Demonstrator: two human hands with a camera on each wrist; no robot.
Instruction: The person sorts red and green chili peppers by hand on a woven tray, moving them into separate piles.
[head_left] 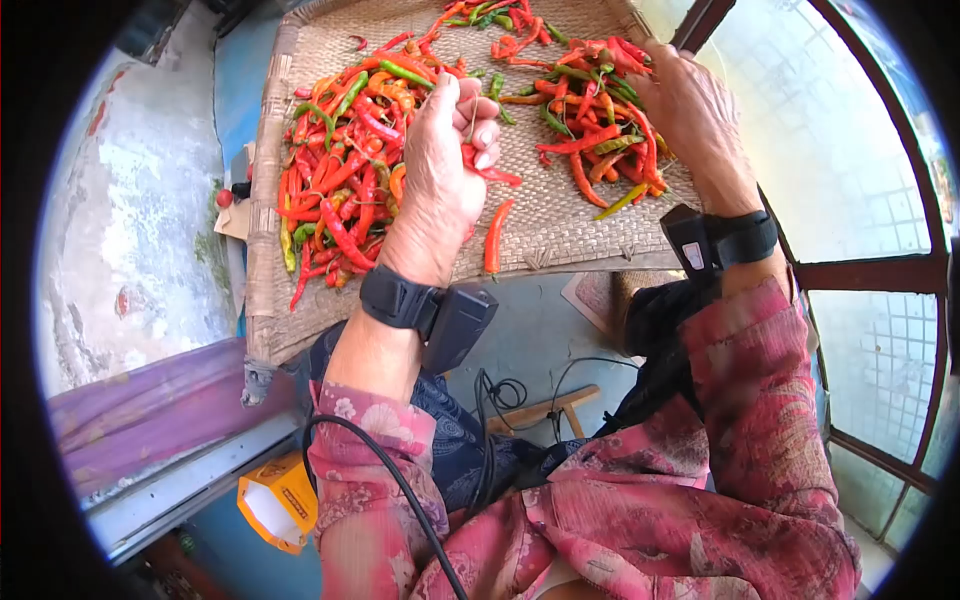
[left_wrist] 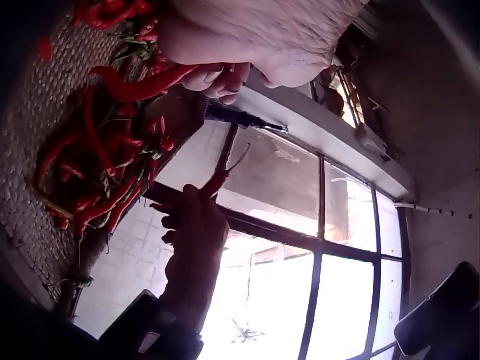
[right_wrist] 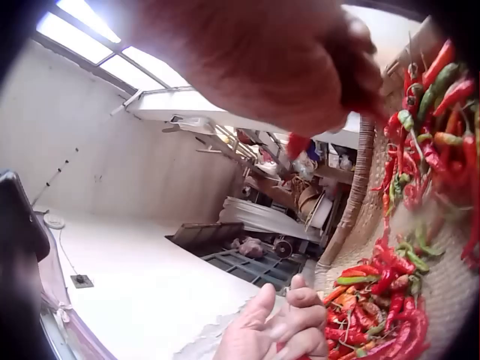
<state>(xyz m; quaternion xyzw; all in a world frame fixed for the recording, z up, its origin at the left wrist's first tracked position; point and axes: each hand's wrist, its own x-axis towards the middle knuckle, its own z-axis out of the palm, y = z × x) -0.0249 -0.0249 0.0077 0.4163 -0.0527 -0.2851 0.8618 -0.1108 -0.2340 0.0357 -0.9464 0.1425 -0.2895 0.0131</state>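
Observation:
My left hand point(head_left: 437, 175) is over the woven tray point(head_left: 590, 240), beside the larger heap of chili peppers point(head_left: 345, 160). Its curled fingers hold a red chili pepper point(head_left: 497, 176), whose end pokes out past the fingertips; the left wrist view shows the same pepper point(left_wrist: 142, 84) jutting from the hand. My right hand point(head_left: 695, 115) is at the tray's far right edge, next to a second heap of chili peppers point(head_left: 605, 130). Between its thumb and fingers it pinches a red chili pepper point(left_wrist: 214, 182), stem upward in the left wrist view. The palm hides part of what the left hand holds.
A single orange-red chili pepper point(head_left: 497, 235) lies near the tray's front edge, and a small green and red group point(head_left: 490, 15) lies at the back. Framed windows point(head_left: 850, 120) stand close on the right. A black cable point(head_left: 390, 460) runs along the left sleeve. An orange box point(head_left: 280, 500) is below left.

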